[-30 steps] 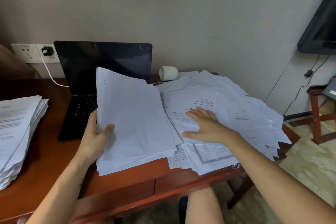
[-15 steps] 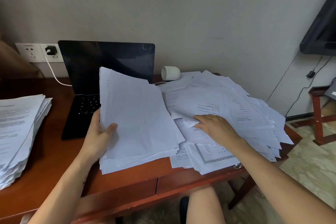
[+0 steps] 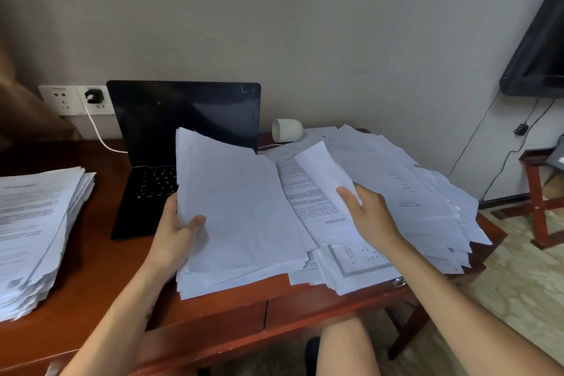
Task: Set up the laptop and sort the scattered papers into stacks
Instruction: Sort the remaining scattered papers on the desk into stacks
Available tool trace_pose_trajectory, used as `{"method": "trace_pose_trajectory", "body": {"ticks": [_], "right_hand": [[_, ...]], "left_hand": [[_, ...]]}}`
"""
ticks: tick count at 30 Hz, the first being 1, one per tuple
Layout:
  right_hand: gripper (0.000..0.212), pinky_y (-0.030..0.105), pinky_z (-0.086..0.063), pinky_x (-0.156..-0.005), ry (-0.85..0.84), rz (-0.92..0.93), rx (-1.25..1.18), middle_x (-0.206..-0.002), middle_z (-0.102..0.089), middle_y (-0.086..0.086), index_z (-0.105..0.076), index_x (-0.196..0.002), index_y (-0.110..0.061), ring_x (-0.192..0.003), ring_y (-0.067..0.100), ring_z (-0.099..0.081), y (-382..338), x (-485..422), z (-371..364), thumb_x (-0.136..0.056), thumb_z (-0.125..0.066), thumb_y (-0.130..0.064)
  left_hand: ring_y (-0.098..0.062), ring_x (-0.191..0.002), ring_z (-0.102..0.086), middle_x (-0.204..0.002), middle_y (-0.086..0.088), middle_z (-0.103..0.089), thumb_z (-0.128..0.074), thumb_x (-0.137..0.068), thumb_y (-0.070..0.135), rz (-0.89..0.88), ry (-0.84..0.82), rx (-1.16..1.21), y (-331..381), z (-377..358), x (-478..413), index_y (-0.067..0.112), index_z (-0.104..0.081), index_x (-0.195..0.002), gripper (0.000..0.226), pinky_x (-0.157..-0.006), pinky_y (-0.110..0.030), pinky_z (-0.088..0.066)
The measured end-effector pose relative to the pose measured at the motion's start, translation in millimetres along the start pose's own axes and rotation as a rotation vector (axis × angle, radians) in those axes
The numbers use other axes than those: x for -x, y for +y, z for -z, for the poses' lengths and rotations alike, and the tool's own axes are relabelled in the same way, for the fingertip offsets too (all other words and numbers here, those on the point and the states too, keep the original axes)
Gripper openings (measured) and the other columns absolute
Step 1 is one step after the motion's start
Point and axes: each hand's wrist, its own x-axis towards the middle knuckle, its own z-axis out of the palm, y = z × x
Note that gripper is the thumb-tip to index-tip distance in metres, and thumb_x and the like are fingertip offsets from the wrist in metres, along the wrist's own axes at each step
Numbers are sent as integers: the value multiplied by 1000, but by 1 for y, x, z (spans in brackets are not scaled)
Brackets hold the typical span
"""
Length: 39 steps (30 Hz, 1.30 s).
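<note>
A black laptop (image 3: 183,119) stands open with a dark screen at the back of the wooden desk (image 3: 100,281). My left hand (image 3: 178,230) grips the left edge of a thick bundle of white sheets (image 3: 238,210), tilted up off the desk and hiding part of the keyboard. My right hand (image 3: 367,214) pinches a single white sheet (image 3: 323,171) lifted off the scattered paper pile (image 3: 412,192) on the desk's right half. A tidy stack of printed papers (image 3: 33,229) lies at the desk's left end.
A white cup (image 3: 287,130) lies on its side behind the pile. A white cable (image 3: 97,134) runs from a wall socket (image 3: 91,98) to the laptop. A wall-mounted screen (image 3: 540,52) and a red wooden stool (image 3: 540,192) are at the right. My knee (image 3: 345,348) is under the desk edge.
My right hand went from resting flat on the scattered pile to pinching one sheet and lifting it up. My left hand keeps its hold on the bundle.
</note>
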Motion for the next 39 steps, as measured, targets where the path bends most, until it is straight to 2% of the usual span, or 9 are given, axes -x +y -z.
{"method": "trace_pose_trajectory", "body": {"ticks": [6, 10, 13, 17, 22, 25, 28, 35, 39], "right_hand": [[22, 19, -50, -88, -57, 95, -142, -104, -73, -16, -72, -116, -18, -101, 0, -66, -37, 34, -60, -104, -56, -28], [27, 28, -48, -97, -237, 255, 52, -118, -72, -8, -70, -125, -20, -109, 8, -64, -47, 37, -92, -102, -58, -30], [35, 22, -40, -105, -399, 289, 105, -125, -66, -17, -68, -128, -27, -119, 0, -53, -48, 42, -100, -96, -65, -40], [44, 10, -28, -108, -584, 140, 48, -136, -52, -27, -62, -132, -40, -131, -12, -38, -48, 52, -84, -90, -67, -53], [39, 35, -32, -116, -190, 44, 139, -138, -58, -10, -61, -135, -24, -134, 8, -43, -30, 24, -77, -103, -51, -43], [64, 46, -19, -120, -189, -172, 443, -157, -39, 1, -36, -153, -18, -146, 26, -26, -19, 8, -83, -100, -47, -52], [72, 45, -15, -120, -251, -153, 482, -160, -32, 3, -25, -157, -17, -148, 26, -21, -17, 5, -96, -100, -44, -56], [61, 42, -19, -121, -248, -39, 334, -156, -37, 3, -34, -154, -18, -145, 23, -27, -31, 4, -118, -100, -51, -40], [58, 39, -22, -120, -165, -20, 270, -154, -38, 5, -36, -151, -11, -142, 24, -30, -27, 13, -127, -99, -54, -29]], "left_hand": [[-21, -122, -62, -134, 4, -60, -63, -102, 10, 65, -84, -30, 2, 3, 4, 27, -39, -150, 56, -99, -46, -57], [-21, -119, -66, -132, 2, -62, -58, -105, 14, 95, -114, 23, 5, 6, 5, 26, -41, -146, 46, -90, -36, -58], [-18, -126, -60, -136, 6, -58, -45, -110, 37, 101, -120, 16, 10, 7, 6, 22, -40, -149, 42, -94, -29, -51], [-20, -127, -57, -138, 4, -54, -35, -106, 63, 172, -125, -63, 13, 10, 3, 22, -37, -151, 61, -109, -44, -48], [-9, -102, -66, -122, 8, -62, -52, -109, 29, 133, -146, -18, 17, 3, 8, 24, -45, -131, 24, -72, -18, -52], [-11, -102, -70, -119, 8, -67, -58, -105, 16, 81, -165, -31, 15, 3, 9, 34, -50, -116, 22, -80, -24, -60], [-19, -111, -70, -126, 3, -66, -70, -98, 26, 61, -180, -43, 12, 7, 10, 28, -48, -130, 39, -87, -33, -61], [-23, -113, -70, -131, -1, -63, -69, -99, 22, 121, -186, -28, 9, 7, 5, 22, -39, -139, 51, -94, -46, -61], [-21, -114, -67, -130, 2, -60, -66, -100, 10, 142, -210, -27, 11, 8, 4, 27, -30, -143, 58, -85, -34, -61]]}}
